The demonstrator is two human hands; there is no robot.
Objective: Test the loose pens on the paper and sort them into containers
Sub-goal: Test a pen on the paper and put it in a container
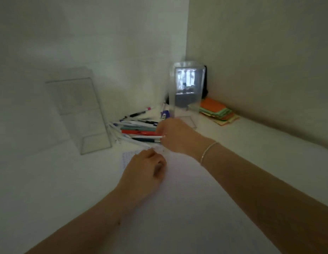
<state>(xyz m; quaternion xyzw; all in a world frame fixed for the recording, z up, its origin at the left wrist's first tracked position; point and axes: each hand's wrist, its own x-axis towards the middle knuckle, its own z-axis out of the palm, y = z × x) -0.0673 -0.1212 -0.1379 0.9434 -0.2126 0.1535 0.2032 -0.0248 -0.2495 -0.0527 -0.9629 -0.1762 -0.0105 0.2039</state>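
A heap of loose pens lies on the white counter close to its back corner, where the two pale walls meet. The barrels mostly lie crosswise, fanned and overlapping: a bright red-orange pen stands out in the middle, a grey-green one sits just behind it, a dark teal-and-white one lies in front, and several white pens with blue or dark tips splay toward the left; a white marker with a pink end lies a little behind the heap. The right hand, a thin silver bracelet on its wrist, reaches into the right side of the heap with its fingers curled down among the barrels; which pen it has, or whether it holds one at all, cannot be told through the blur. The left hand rests on a sheet of white paper with faint blue print at the front of the heap, fingers curled under; no object shows in it. A tall clear plastic container stands left of the pens, and a second clear container stands behind the right hand, nearer the corner. Beside that one, along the right wall, lies a stack of orange, green and yellow paper notes.
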